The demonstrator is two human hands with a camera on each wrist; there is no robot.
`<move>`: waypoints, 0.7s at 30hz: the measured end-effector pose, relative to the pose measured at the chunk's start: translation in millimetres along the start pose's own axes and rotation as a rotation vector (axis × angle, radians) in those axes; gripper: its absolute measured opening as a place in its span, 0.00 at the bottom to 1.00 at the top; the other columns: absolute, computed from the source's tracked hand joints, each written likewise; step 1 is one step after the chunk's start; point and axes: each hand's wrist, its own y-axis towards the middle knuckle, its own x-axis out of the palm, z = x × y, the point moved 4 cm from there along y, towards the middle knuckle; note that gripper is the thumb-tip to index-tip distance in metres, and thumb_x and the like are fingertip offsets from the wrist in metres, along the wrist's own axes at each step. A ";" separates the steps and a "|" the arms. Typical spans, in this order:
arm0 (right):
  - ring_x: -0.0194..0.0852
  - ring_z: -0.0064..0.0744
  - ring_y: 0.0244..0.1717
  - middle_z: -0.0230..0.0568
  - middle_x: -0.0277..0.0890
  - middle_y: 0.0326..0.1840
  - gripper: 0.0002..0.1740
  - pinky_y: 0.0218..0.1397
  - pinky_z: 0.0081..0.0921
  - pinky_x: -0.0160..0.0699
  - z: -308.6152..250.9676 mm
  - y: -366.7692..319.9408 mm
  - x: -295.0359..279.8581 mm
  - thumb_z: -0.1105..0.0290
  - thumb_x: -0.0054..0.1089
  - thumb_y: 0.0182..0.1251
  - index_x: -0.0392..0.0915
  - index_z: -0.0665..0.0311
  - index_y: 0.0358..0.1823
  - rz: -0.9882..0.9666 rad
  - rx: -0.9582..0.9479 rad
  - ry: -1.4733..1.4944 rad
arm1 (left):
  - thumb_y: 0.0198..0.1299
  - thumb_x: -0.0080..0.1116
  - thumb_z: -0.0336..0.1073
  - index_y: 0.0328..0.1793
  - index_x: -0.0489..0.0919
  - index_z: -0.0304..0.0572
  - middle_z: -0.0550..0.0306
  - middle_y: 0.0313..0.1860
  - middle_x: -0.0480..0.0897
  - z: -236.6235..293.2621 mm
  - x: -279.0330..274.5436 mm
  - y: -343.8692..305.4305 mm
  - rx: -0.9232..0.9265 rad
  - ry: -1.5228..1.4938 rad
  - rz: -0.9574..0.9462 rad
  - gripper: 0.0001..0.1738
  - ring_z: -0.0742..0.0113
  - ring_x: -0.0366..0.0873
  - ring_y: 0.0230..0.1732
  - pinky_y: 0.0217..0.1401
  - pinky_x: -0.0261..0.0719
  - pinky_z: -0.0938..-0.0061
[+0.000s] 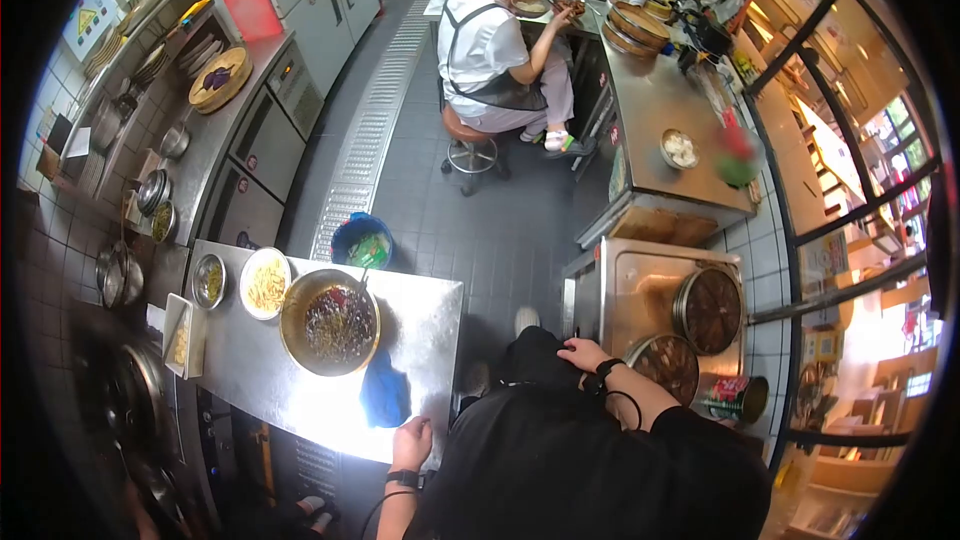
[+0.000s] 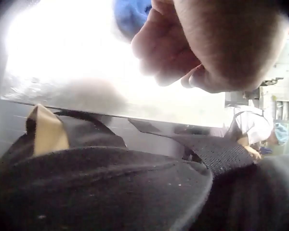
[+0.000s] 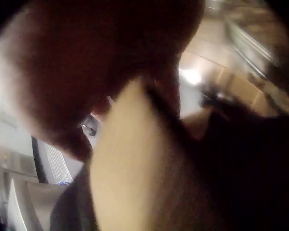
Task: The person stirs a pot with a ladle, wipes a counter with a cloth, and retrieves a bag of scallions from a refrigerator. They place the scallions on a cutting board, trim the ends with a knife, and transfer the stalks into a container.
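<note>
In the head view my left hand point(image 1: 412, 443) hangs by the near edge of the steel table point(image 1: 428, 315), fingers loosely curled around nothing. A crumpled blue cloth point(image 1: 384, 390) lies on the tabletop just beyond it. The left wrist view shows the same hand point(image 2: 171, 50) over the bright tabletop. At my lap, my right hand point(image 1: 585, 353) pinches the edge of a black apron point(image 1: 532, 358). Its tan underside point(image 3: 130, 163) shows large beneath the dark, blurred right hand point(image 3: 101, 62), and as a raised tan fold point(image 2: 49, 132) in the left wrist view.
The table holds a large pot point(image 1: 372, 348) of dark chopped food, a bowl of pale strips point(image 1: 266, 283) and a small metal bowl point(image 1: 209, 281). A blue bin point(image 1: 350, 227) stands behind it. Round pans point(image 1: 708, 310) and a tin can point(image 1: 735, 398) are right. A person point(image 1: 495, 50) sits ahead.
</note>
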 end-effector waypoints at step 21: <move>0.86 0.56 0.47 0.55 0.87 0.36 0.32 0.55 0.43 0.81 -96.0 345.3 -379.2 0.41 0.51 0.76 0.91 0.61 0.35 0.109 -0.156 -0.227 | 0.56 0.63 0.34 0.49 0.86 0.34 0.37 0.58 0.82 185.8 42.4 300.9 -0.349 0.407 0.354 0.16 0.40 0.77 0.63 0.69 0.76 0.51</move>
